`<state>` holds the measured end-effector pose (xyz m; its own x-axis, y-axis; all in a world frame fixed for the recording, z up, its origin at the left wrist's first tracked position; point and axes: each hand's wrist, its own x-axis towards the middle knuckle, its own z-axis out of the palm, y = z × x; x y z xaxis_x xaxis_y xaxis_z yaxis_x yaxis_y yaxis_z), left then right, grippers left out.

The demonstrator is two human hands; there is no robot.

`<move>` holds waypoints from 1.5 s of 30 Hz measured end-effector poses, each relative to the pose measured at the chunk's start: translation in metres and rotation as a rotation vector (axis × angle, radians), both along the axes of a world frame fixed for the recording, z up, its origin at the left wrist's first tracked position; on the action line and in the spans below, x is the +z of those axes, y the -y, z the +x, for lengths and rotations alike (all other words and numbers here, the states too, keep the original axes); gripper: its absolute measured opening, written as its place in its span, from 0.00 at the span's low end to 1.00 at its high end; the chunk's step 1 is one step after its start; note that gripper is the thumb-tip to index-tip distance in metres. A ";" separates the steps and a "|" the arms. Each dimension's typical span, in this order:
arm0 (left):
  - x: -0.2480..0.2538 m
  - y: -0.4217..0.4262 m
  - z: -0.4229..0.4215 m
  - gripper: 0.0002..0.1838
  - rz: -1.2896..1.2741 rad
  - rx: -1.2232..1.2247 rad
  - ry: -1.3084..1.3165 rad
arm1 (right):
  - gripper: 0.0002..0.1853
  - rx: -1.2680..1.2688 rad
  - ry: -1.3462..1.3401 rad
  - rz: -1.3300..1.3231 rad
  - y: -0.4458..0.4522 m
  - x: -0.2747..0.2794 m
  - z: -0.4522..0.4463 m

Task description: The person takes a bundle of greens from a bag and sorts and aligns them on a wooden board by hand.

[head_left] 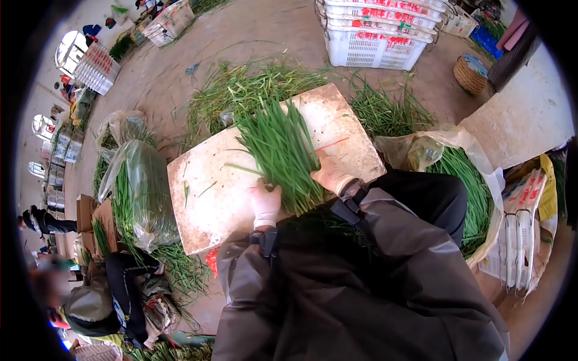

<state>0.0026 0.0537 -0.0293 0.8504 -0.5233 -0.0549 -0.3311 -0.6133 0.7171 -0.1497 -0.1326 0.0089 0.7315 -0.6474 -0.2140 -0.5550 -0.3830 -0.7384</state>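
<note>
A loose bunch of garlic chives (280, 150) lies across a pale, stained board (211, 210) in front of me, its cut ends toward my body and its leaf tips fanning away. My left hand (265, 203) is closed on the left side of the bunch, near the lower ends. On the opposite side my right hand (332, 172) grips it, with its fingers partly hidden by the stalks. A few stray leaves stick out to the left, and a thin red strip (333, 144) lies beside the bunch.
Loose leaves (241, 90) are heaped beyond the board. An open bag of chives (460, 186) stands at right, a clear plastic bag (147, 198) at left. Stacked white crates (376, 51) are at the back. Another person (99, 295) sits at lower left.
</note>
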 end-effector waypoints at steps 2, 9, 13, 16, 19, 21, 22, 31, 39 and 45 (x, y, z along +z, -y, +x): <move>-0.003 -0.003 0.002 0.23 0.044 -0.023 0.073 | 0.32 -0.019 0.032 -0.053 0.000 0.004 -0.002; -0.016 -0.014 0.019 0.25 -0.078 -0.020 -0.104 | 0.30 0.005 0.029 -0.305 -0.004 -0.021 -0.006; -0.017 -0.011 0.010 0.27 -0.134 0.081 -0.103 | 0.23 -0.072 0.062 -0.299 -0.010 0.008 -0.011; 0.009 -0.002 -0.005 0.37 -0.110 0.083 -0.019 | 0.16 0.031 0.052 -0.231 -0.023 0.033 -0.017; 0.026 0.004 -0.026 0.50 0.028 0.002 0.179 | 0.13 0.087 0.092 -0.291 -0.043 0.023 -0.020; 0.031 0.007 -0.029 0.52 0.078 -0.044 0.222 | 0.16 0.130 0.055 -0.315 -0.051 0.025 -0.020; 0.033 0.007 -0.030 0.53 0.102 -0.067 0.244 | 0.16 0.124 0.051 -0.355 -0.055 0.022 -0.020; -0.016 -0.004 -0.008 0.46 -0.235 -0.005 -0.027 | 0.13 -0.009 -0.045 -0.407 -0.052 -0.010 -0.011; 0.003 -0.004 -0.014 0.44 -0.211 -0.031 -0.043 | 0.23 0.120 -0.143 -0.513 -0.065 0.012 -0.004; 0.009 -0.003 -0.015 0.44 -0.134 -0.005 0.011 | 0.18 0.059 -0.078 -0.343 -0.050 0.000 0.000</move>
<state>-0.0124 0.0567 -0.0205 0.8481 -0.5293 0.0247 -0.3417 -0.5108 0.7889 -0.1494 -0.0829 0.0089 0.7600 -0.6481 -0.0482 -0.5739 -0.6344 -0.5178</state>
